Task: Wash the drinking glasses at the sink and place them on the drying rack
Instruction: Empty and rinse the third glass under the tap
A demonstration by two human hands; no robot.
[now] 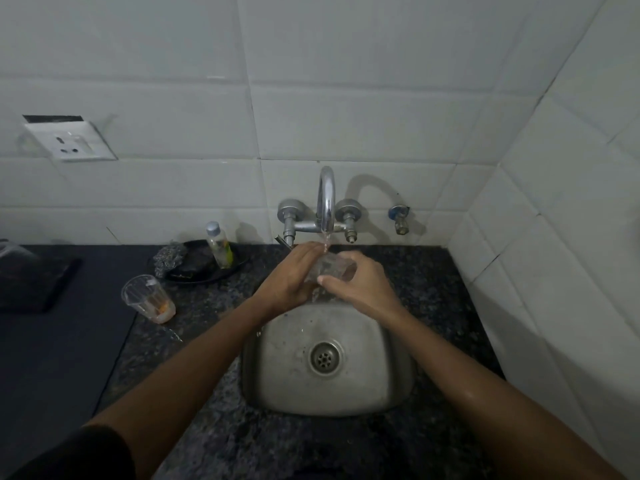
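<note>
Head view looks down on a small steel sink set in a dark speckled surface, with water running from the tap. Both hands hold one clear drinking glass under the stream, above the far edge of the basin. The left hand lies along the glass's left side with its fingers fairly straight and close together, pressed against the wall of the glass. The right hand wraps the glass from the right, its fingers curled over the top and its thumb laid across the near side. The glass lies tilted, nearly on its side, and water falls off it into the basin.

A second glass stands on the surface to the left of the sink, well apart from the hands, with an orange residue at its bottom; it looks unwashed. Behind it a dark dish holds a steel scrubber and a small bottle.

Judging by this, the task is in its early half: one glass is being rinsed or rubbed under the tap, and the other is yet to be taken up. No drying rack shows in this view, and no glass can be seen set aside clean, so placing both glasses remains to be done.
</note>
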